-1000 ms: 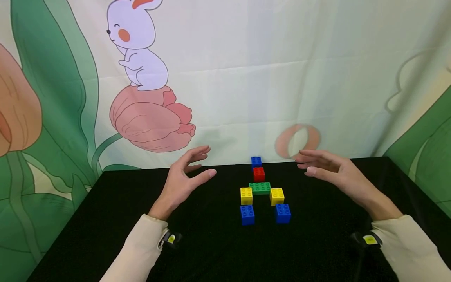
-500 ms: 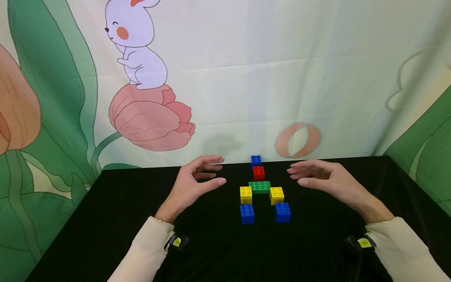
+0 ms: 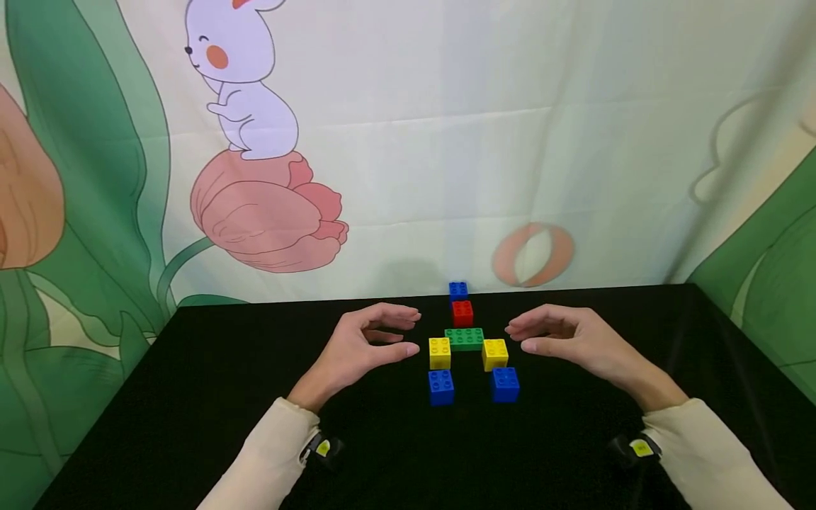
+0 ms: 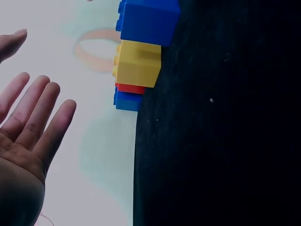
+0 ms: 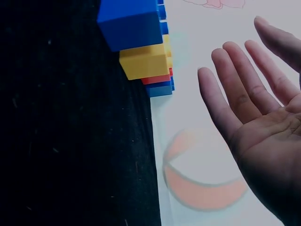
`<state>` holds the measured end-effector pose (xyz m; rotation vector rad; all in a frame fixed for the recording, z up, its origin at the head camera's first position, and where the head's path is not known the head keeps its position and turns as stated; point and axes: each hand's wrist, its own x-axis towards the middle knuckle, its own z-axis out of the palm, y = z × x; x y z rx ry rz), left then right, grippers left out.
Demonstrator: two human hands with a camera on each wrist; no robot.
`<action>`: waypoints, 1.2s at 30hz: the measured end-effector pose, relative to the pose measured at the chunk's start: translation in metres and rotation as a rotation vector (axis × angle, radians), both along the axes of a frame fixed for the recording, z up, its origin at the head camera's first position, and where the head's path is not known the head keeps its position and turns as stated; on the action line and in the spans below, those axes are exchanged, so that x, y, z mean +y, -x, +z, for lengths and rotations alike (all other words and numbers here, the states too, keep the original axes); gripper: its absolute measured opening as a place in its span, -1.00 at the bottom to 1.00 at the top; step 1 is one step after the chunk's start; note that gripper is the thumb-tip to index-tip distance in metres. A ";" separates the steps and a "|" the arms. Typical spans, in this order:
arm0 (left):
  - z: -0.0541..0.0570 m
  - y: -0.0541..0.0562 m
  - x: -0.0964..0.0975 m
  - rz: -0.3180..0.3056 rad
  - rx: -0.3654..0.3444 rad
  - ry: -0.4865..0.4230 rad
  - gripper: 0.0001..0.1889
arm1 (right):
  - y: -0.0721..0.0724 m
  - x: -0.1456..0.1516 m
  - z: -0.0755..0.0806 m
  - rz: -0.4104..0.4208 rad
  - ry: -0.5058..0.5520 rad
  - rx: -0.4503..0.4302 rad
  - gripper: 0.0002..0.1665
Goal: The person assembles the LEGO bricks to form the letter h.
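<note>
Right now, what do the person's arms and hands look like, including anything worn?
Long cream sleeves reach the wrists. The left hand and right hand are gloveless. Each wrist carries a small black device with a yellow-green patch.

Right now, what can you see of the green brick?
The green brick is an oblong, plastic-looking block with two rows of four studs. It lies studs up on the black table, nearer than the red brick, with a yellow brick at each near corner. Nothing grips it; whether neighbours touch it is unclear.
</note>
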<state>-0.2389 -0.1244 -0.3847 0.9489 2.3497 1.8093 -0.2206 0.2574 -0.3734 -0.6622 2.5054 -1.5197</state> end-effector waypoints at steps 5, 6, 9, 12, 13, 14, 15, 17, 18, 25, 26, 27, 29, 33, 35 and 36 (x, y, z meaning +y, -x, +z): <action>-0.003 -0.001 0.002 -0.019 -0.027 0.020 -0.57 | 0.000 -0.004 -0.003 0.006 -0.010 -0.027 -0.61; -0.004 -0.001 0.002 -0.023 -0.034 0.028 -0.58 | 0.000 -0.004 -0.004 0.014 -0.011 -0.031 -0.60; -0.006 0.000 0.004 -0.045 -0.060 0.049 -0.59 | 0.001 -0.004 -0.007 0.041 -0.012 -0.051 -0.60; -0.009 0.000 0.006 -0.077 -0.082 0.062 -0.59 | 0.002 -0.005 -0.010 0.064 -0.033 -0.068 -0.58; -0.010 0.001 0.006 -0.090 -0.088 0.065 -0.59 | 0.002 -0.005 -0.011 0.070 -0.041 -0.075 -0.57; -0.011 0.001 0.007 -0.103 -0.096 0.065 -0.59 | 0.002 -0.006 -0.012 0.076 -0.049 -0.081 -0.57; -0.012 0.001 0.007 -0.114 -0.101 0.067 -0.59 | 0.003 -0.006 -0.013 0.084 -0.056 -0.085 -0.56; -0.015 0.001 0.008 -0.133 -0.112 0.070 -0.58 | 0.004 -0.006 -0.014 0.096 -0.064 -0.096 -0.55; -0.016 0.001 0.009 -0.140 -0.118 0.073 -0.57 | 0.004 -0.006 -0.015 0.101 -0.062 -0.102 -0.54; -0.022 0.001 0.012 -0.181 -0.154 0.094 -0.55 | 0.007 -0.005 -0.019 0.124 -0.076 -0.107 -0.56; -0.022 0.000 0.013 -0.185 -0.159 0.095 -0.56 | 0.008 -0.004 -0.019 0.129 -0.079 -0.106 -0.57; -0.022 0.000 0.013 -0.188 -0.164 0.095 -0.57 | 0.008 -0.004 -0.019 0.134 -0.081 -0.106 -0.58; -0.022 0.000 0.014 -0.192 -0.174 0.103 -0.58 | 0.009 -0.003 -0.020 0.148 -0.083 -0.105 -0.59; -0.023 0.000 0.014 -0.210 -0.196 0.119 -0.59 | 0.009 -0.001 -0.022 0.178 -0.088 -0.109 -0.60; -0.024 0.000 0.015 -0.223 -0.206 0.128 -0.58 | 0.009 -0.001 -0.022 0.190 -0.088 -0.123 -0.58; -0.024 0.000 0.015 -0.231 -0.210 0.131 -0.58 | 0.009 0.000 -0.022 0.194 -0.088 -0.131 -0.58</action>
